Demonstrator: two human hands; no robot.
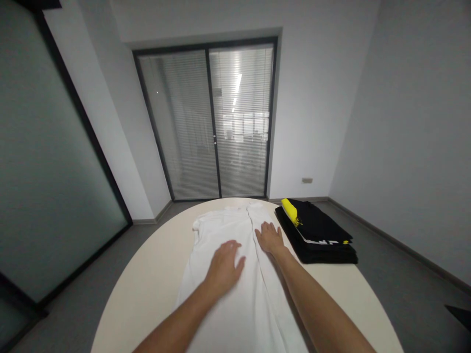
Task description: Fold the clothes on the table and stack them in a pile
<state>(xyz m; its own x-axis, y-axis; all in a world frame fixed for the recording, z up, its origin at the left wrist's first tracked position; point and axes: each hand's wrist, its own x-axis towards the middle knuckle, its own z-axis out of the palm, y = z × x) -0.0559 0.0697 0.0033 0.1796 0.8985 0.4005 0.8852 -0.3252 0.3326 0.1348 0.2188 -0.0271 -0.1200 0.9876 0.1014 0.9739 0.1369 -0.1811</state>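
A white T-shirt (pixel 235 314) lies spread on the round table, its right side folded inward so that a long edge runs down its length. My right hand (pixel 270 237) rests flat on that folded strip near the far end, fingers apart. Over the middle of the shirt is my left hand (pixel 223 267), slightly blurred, with its fingers loosely spread and nothing held; whether it touches the cloth I cannot tell. A short sleeve (pixel 196 226) shows at the shirt's far left corner.
To the right of the shirt stands a stack of folded black clothes (pixel 320 230) with yellow and white print on top. The pale round table (pixel 147 289) curves away at both sides. Beyond it are a glass door with blinds (pixel 213 122) and a grey floor (pixel 371 235).
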